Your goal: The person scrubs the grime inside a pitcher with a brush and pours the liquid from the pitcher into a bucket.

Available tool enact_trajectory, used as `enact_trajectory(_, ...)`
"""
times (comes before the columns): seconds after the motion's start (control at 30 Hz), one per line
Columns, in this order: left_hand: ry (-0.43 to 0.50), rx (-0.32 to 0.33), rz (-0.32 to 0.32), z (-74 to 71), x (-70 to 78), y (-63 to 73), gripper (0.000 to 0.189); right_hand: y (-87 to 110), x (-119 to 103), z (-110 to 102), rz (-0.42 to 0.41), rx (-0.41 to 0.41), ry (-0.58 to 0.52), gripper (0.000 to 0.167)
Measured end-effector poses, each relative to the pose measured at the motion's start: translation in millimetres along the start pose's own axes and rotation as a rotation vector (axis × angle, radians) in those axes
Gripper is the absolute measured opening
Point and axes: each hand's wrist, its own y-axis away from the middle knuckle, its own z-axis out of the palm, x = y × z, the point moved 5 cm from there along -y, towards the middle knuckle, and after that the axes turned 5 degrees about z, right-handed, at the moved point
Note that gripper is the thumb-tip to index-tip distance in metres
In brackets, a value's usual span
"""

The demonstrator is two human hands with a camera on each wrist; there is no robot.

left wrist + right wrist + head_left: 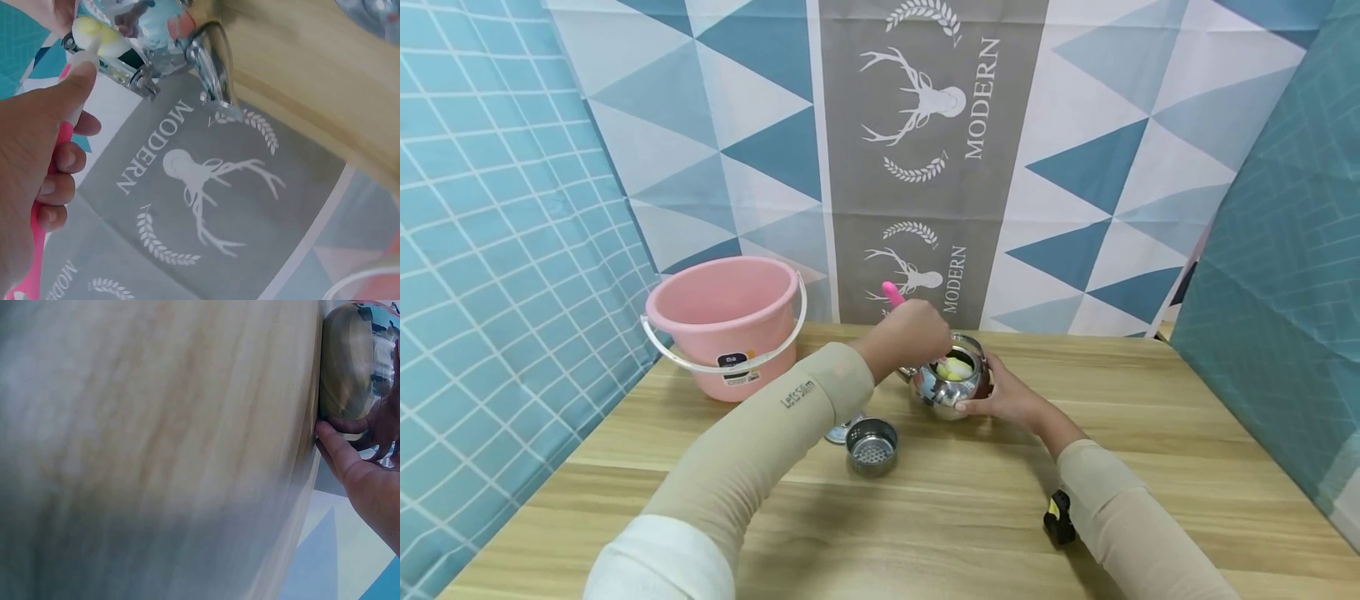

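My left hand [917, 335] grips the pink handle of a sponge brush [64, 132], thumb laid along its white neck in the left wrist view. The brush's yellow-and-white sponge head [953, 368] sits in the mouth of a shiny steel teapot [938, 402]. My right hand [1009, 398] holds the pot's right side, thumb at the front and fingers partly hidden behind it. In the right wrist view, fingertips [325, 430] press low against the pot's rounded wall. The pot's spout [215, 69] points left, and its bail handle stands behind the opening.
A perforated steel strainer [871, 450] stands on the wooden table [970, 517], partly covering a round metal lid [837, 433]. A pink bucket [767, 321] with a white handle stands at the back left. Beside my right forearm lies a small black-and-yellow object [1058, 523].
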Motion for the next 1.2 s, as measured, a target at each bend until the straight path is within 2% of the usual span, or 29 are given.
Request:
enact_trajectory(0.17,-0.079,0.005,0.039,-4.5,-0.3,-1.1,0.020,0.5,0,-1,0.003,-0.005,-0.009,0.112)
enact_trajectory(0.27,-0.103,-0.006,0.030,-7.2,0.0,-1.3,0.021,0.3,0,-1,0.008,-0.002,-0.010,0.112)
enact_trajectory(0.43,-0.163,-0.061,0.029,-13.2,3.3,-0.3,0.012,-1.2,2,0,0.029,0.014,0.029,0.114)
enact_trajectory(0.6,-0.215,-0.103,0.006,-14.3,4.3,-1.1,0.018,-2.0,5,1,0.046,0.034,0.072,0.115)
enact_trajectory(0.7,-0.233,-0.119,-0.021,-11.5,2.2,-2.9,0.020,-2.2,3,1,0.024,0.038,0.083,0.115)
enact_trajectory(0.87,-0.226,-0.096,-0.046,-5.7,-1.8,-6.9,0.021,-2.4,2,-1,0.000,0.048,0.090,0.114)
enact_trajectory(1.07,-0.146,-0.023,-0.090,5.7,-8.3,-9.0,0.027,-1.7,0,-2,0.008,0.052,0.088,0.115)
enact_trajectory(1.2,-0.100,-0.002,-0.101,12.8,-10.6,-8.9,0.031,-0.3,-3,-2,0.008,0.055,0.072,0.113)
